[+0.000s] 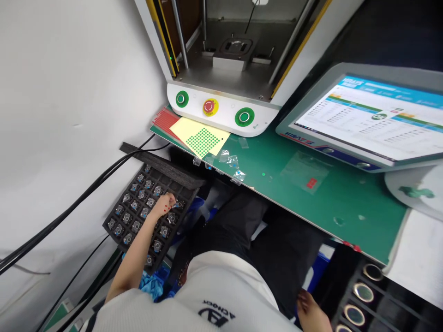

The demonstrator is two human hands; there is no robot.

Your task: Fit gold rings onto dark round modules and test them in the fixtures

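Note:
My left hand (pixel 165 203) reaches down to a black compartment tray (pixel 117 224) of several small round blue-and-silver parts, low at my left side. Its fingers are pinched on one small part (pixel 177 204) near the tray's right edge. My right hand (pixel 310 311) rests low at the right, beside my dark trousers, next to a black tray of round rings (pixel 360 299); its fingers are mostly out of sight.
A green bench mat (pixel 311 203) carries a yellow sheet of green dot stickers (pixel 200 138), small clear bags (pixel 231 166) and a machine panel with two green buttons and a red stop button (pixel 211 107). A tilted screen (pixel 374 120) stands right. Black cables (pixel 69 207) run along the left wall.

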